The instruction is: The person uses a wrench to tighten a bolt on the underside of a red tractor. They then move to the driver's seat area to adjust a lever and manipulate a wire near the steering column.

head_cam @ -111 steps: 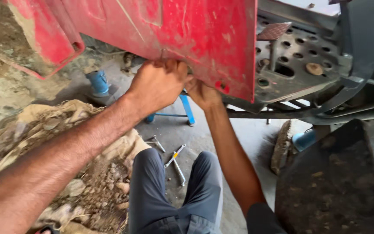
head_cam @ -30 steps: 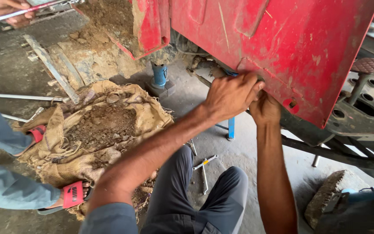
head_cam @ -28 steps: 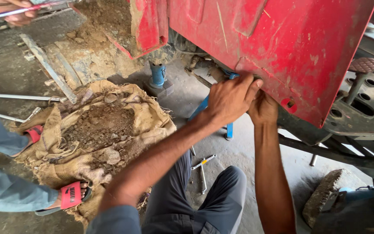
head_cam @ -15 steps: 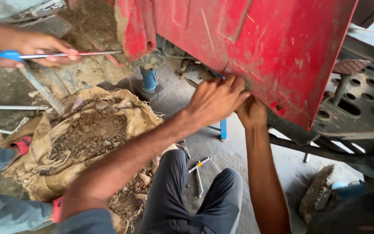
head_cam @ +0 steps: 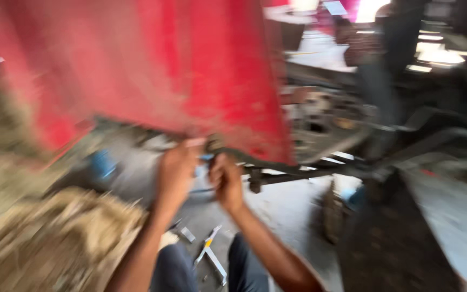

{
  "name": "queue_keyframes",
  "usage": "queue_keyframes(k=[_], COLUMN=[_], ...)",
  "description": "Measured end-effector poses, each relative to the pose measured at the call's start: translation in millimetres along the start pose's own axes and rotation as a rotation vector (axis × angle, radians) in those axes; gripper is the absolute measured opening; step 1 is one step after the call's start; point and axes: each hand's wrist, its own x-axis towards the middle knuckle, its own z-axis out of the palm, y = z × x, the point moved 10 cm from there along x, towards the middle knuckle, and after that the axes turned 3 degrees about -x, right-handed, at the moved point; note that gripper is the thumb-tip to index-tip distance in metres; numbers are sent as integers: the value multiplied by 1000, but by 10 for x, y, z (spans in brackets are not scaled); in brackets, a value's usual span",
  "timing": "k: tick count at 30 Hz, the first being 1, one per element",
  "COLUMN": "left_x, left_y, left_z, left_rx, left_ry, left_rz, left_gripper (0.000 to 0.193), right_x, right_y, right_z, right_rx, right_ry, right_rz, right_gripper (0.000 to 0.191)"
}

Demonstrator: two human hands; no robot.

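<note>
The view is heavily blurred. A big red metal panel (head_cam: 152,70) fills the upper left. Both my hands reach up to its lower edge. My left hand (head_cam: 177,170) curls at the edge beside a small dark fitting (head_cam: 214,145). My right hand (head_cam: 226,181) sits just right of it, fingers closed under the same spot. Whether either hand grips a tool or the fitting is too smeared to tell. A blue piece shows faintly between the hands.
A muddy burlap sack (head_cam: 44,243) lies at lower left. A blue stand (head_cam: 101,162) stands beneath the panel. Small metal tools (head_cam: 212,254) lie on the concrete floor between my knees. A perforated metal plate (head_cam: 325,121) and dark frame bars (head_cam: 320,173) stand to the right.
The camera has swung right and gone blurry. Both hands stay at the red panel's lower edge, now slightly lower. The other person's hand with the blue tool has left view.
</note>
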Motion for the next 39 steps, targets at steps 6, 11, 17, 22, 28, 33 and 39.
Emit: queue_keyframes(k=[6, 11, 17, 22, 28, 33, 39], left_x=[193, 369, 380, 352, 439, 359, 362], left_y=[-612, -1074, -1028, -1040, -670, -720, -838], left_z=[703, 813, 975, 970, 681, 624, 625], left_rx=[-1076, -1056, -1257, -1117, -1103, -1138, -1091], left_ry=[-464, -331, -537, -511, -417, -337, -391], left_rz=[-363, -531, -561, -594, -225, -226, 45], left_gripper=[63, 65, 61, 64, 39, 33, 39], right_x=[-284, -231, -129, -81, -92, -180, -818], right_y=[-386, -572, -290, -162, -366, -349, 715], right_z=[588, 865, 635, 586, 749, 729, -615], right_rx=[541, 718, 660, 603, 492, 399, -173], right_ry=[-42, -86, 4, 91, 213, 45, -9], right_rz=[397, 420, 384, 392, 406, 431, 598], right_gripper=[59, 53, 36, 29, 26, 31, 31])
